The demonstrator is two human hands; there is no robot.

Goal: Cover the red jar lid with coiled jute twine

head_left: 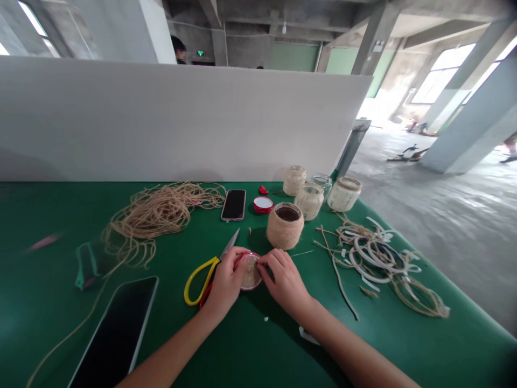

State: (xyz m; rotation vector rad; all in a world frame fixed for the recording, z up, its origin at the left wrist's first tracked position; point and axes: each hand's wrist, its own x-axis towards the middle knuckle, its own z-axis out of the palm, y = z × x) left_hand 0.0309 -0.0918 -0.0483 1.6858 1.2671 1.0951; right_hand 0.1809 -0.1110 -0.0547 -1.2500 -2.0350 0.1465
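The left hand [226, 280] and right hand [285, 283] pinched, their fingers [271, 261] curled closed on a red jar lid [251, 288], which looked light and stiff, best held by its rim.

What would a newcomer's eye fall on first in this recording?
The left hand and right hand grip a red round lid faced with coiled twine, near the middle of the green table. Just beyond them stands a twine-wrapped glass jar, and a loose tangle of tan jute twine sprawls to the left.
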